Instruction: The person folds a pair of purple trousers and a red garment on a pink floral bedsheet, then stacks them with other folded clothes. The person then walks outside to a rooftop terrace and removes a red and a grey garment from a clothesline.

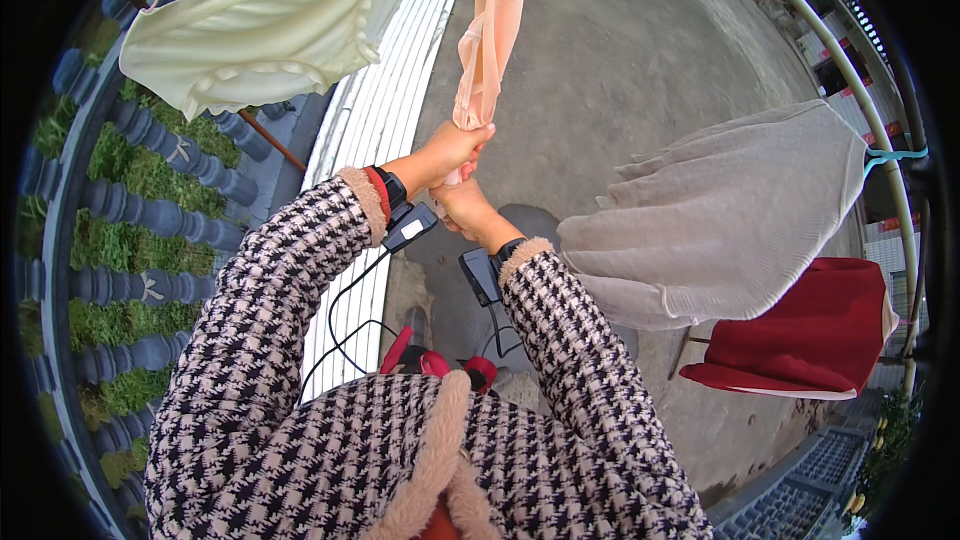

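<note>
Flanking the peach cloth point(492, 35) hang a yellow garment point(255, 35) and grey top point(715, 215).

Peach cloth point(490, 50) and grey garment point(730, 210) bound free room.

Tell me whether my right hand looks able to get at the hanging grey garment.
Probably, once it lets go: your right hand is closed on the peach cloth. The grey garment hangs to its right, with nothing visible between them, though one view leaves depth uncertain.
</note>
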